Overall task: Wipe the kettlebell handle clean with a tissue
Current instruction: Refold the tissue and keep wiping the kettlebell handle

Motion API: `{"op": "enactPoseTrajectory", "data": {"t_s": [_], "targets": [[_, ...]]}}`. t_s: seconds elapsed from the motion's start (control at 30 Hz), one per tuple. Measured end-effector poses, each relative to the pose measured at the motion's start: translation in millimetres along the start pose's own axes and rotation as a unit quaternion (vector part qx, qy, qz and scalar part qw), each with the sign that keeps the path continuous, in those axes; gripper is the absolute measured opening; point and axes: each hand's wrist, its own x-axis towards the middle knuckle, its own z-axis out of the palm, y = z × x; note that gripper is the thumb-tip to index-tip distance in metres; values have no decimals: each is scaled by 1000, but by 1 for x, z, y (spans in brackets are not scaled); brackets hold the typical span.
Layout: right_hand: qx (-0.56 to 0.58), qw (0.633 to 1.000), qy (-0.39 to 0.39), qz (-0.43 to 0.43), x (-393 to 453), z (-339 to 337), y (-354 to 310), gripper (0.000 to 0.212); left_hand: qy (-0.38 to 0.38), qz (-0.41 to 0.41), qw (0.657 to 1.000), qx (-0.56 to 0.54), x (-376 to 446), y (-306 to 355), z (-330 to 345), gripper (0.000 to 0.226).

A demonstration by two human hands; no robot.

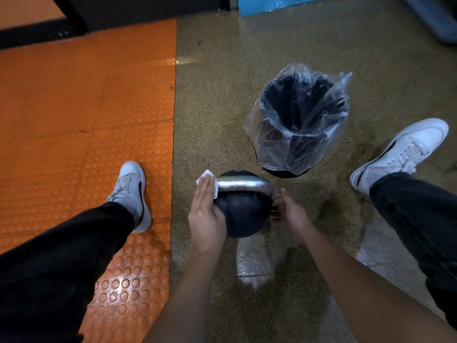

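Black kettlebell [243, 214] sits on speckled floor [321, 219], just in front of plastic-lined bin [299, 125]. Left hand [206, 214], fingers flat, presses white tissue [209, 180] onto handle's [243, 185] left end. Right hand [290, 211] loosely open at bell's right side; contact w/ it: can't tell.

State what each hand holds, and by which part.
Left hand presses a white tissue flat against the left end of the kettlebell handle. Right hand steadies the kettlebell's right side.
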Motion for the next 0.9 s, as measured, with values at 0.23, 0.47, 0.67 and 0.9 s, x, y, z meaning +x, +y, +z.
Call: {"op": "enactPoseTrajectory", "data": {"t_s": [0.23,0.47,0.67,0.9], "targets": [[-5,1000,2,8,0,2,4,65,13,-18,1000,5,21,0,0,62],[-19,1000,7,-1,-1,0,4,65,14,-48,999,2,22,-9,-5,61],[-20,1000,-10,-8,-14,1,-9,57,-4,-5,1000,12,21,2,-6,62],[-18,1000,3,-6,-9,2,2,63,15,-68,998,-4,22,1,-3,59]]}}
